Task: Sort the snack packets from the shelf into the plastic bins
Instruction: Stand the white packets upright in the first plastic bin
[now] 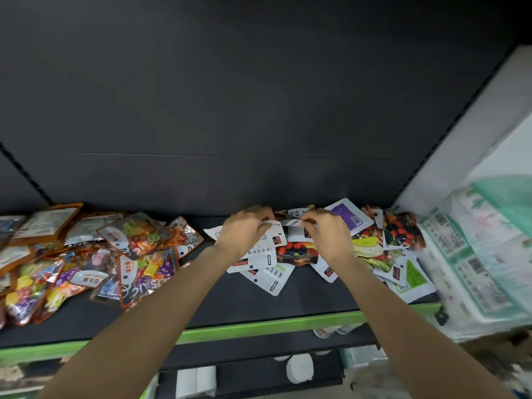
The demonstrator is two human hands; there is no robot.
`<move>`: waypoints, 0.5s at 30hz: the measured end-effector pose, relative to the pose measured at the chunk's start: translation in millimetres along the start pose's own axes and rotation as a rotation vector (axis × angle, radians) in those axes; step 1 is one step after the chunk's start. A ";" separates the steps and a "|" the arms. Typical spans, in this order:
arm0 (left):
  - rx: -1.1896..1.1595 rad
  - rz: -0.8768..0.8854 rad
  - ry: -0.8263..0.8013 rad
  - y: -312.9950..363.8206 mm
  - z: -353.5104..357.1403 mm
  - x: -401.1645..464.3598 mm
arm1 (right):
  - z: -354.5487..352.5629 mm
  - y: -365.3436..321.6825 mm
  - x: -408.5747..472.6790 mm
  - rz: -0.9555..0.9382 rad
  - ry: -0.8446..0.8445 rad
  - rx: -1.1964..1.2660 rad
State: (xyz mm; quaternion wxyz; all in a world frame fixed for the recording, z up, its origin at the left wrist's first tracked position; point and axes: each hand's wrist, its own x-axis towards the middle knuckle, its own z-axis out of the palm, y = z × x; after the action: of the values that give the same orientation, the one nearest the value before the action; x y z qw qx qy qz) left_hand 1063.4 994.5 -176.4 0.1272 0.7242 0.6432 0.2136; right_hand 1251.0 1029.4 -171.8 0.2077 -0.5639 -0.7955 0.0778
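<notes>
A heap of white snack packets [267, 272] with fruit pictures lies on the dark shelf [259, 300], right of the middle. My left hand [244, 228] and my right hand [328, 231] both reach into this heap. Each pinches an edge of a white packet [290, 223] held between them at the back of the heap. A second heap of orange-edged candy packets [95, 260] covers the shelf's left part. No plastic bin is in view.
The shelf has a green front edge [259, 326] and a dark back panel [259, 110]. Pale wrapped packages [483, 254] stand at the right end. Lower shelves hold white rolls [299, 367] and small goods.
</notes>
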 end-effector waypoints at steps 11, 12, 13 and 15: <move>-0.258 -0.274 0.444 -22.0 -99.0 -62.9 | -34.2 -67.9 17.9 -0.186 0.079 0.157; -0.250 -0.272 0.465 -24.0 -108.6 -71.1 | -35.2 -78.5 19.3 -0.199 0.060 0.175; -0.243 -0.275 0.488 -27.3 -117.9 -79.5 | -35.2 -89.6 20.2 -0.213 0.043 0.195; -0.247 -0.296 0.547 -36.2 -135.2 -98.4 | -32.4 -114.0 19.7 -0.249 0.005 0.218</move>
State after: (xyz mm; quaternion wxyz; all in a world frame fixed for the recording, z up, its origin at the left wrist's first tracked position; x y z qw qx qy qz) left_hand 959.7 890.3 -88.9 0.0666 0.5179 0.7210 0.4556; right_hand 1160.5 1004.0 -96.9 0.2779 -0.4352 -0.8455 0.1358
